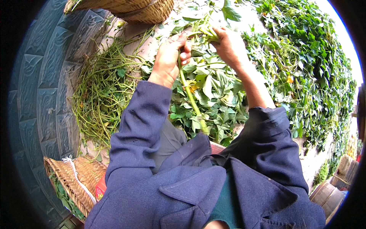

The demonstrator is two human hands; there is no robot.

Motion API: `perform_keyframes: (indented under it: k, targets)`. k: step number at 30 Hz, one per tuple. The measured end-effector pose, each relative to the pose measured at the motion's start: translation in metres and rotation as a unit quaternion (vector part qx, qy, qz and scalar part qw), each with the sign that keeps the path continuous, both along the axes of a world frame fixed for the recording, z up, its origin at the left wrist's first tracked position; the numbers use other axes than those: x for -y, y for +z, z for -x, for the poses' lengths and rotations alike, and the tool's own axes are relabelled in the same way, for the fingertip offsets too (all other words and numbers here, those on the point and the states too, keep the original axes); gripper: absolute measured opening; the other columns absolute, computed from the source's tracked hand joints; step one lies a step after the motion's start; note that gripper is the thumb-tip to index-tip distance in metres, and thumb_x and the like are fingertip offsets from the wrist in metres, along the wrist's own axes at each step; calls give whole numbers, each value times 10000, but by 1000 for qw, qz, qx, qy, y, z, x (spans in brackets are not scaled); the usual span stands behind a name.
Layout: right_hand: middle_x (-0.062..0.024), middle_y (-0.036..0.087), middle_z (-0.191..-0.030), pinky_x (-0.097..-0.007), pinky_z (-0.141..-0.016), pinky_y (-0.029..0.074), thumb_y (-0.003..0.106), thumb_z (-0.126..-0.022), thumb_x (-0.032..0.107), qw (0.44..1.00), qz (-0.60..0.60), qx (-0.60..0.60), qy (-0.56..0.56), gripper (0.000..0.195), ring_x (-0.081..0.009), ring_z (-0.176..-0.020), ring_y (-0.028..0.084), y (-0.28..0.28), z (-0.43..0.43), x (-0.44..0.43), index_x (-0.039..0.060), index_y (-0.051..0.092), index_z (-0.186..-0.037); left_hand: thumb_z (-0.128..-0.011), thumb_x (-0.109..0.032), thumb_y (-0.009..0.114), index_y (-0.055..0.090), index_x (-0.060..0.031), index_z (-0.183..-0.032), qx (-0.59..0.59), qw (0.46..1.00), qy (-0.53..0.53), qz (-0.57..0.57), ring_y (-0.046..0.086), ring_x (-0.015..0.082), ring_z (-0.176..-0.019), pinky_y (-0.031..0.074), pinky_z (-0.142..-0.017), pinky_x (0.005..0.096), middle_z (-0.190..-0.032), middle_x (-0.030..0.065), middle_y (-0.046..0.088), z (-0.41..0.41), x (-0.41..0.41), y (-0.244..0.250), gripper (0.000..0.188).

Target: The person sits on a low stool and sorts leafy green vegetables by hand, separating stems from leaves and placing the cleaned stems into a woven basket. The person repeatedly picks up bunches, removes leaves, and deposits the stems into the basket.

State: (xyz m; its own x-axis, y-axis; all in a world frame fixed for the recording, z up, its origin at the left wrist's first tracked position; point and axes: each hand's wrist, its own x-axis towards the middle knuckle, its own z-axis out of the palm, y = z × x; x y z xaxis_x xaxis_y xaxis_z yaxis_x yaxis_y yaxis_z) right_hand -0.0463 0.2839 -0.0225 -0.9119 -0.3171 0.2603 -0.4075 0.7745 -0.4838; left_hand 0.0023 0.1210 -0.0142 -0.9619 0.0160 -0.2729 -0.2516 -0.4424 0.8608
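Note:
Both hands are raised over a loose heap of broad green leaves (pixel 220 88). My left hand (pixel 173 54) has its fingers curled around a long green vine stem (pixel 190 96), which hangs down towards my lap. A bunch of paler stalks (pixel 207 31) is gripped in my right hand (pixel 228 44), thumb side towards the left hand. Some leaves (pixel 231 12) stick up beyond the right hand. Between the two hands, thin stems overlap, and I cannot tell which belong to which. Part of the left fingers' grip is hidden.
A pile of stripped-looking vine stems (pixel 100 94) lies to the left, beside a blue-grey tiled wall (pixel 47 68). One woven basket (pixel 143 10) stands ahead; another basket (pixel 71 180) with leaves is at lower left. A large mound of leafy vines (pixel 308 57) spreads at right, near a wooden bucket (pixel 327 197).

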Motion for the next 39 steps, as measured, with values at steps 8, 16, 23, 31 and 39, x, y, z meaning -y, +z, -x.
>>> perform_keyframes:
  k: [8, 16, 23, 31, 39]
  targets:
    - [-112, 601, -866, -373, -711, 461, 555, -760, 103, 992, -120, 5, 31, 211, -278, -813, 593, 6, -9, -2, 110, 626, -958, -727, -48, 491, 552, -38, -791, -297, 576, 14, 761, 557, 272, -762, 475, -666, 371, -832, 126, 532, -7, -27, -27, 89]
    - [-107, 604, -846, -385, -697, 464, 576, -747, 131, 992, -118, -6, 30, 168, -289, -794, 590, 10, -14, -3, 120, 619, -909, -853, -276, 484, 602, -50, -826, -202, 722, -9, 662, 597, 329, -683, 470, -615, 411, -748, 176, 603, 3, -27, -40, 256]
    - [-138, 603, -715, -414, -636, 463, 597, -754, 203, 995, -92, 44, 20, 166, -315, -691, 592, 3, -28, 14, 97, 598, -882, -870, -247, 504, 625, -11, -880, -90, 875, 88, 468, 581, 245, -648, 451, -621, 346, -716, 159, 609, 20, -18, -46, 266]
    - [-194, 597, -718, -411, -702, 473, 571, -671, 140, 956, -63, 246, 149, 128, -341, -736, 598, -3, -43, 24, 39, 614, -738, -903, -256, 465, 589, -1, -766, 1, 967, 135, 214, 471, 115, -569, 393, -537, 269, -615, 37, 550, 26, -3, -43, 315]
    - [-28, 636, -677, -276, -595, 448, 666, -754, 349, 983, 111, 140, -33, 279, -88, -590, 551, 15, -8, -25, 96, 655, -872, -859, -288, 507, 597, -54, -835, -180, 737, 27, 651, 589, 311, -666, 455, -605, 384, -721, 127, 613, 14, 1, -33, 252]
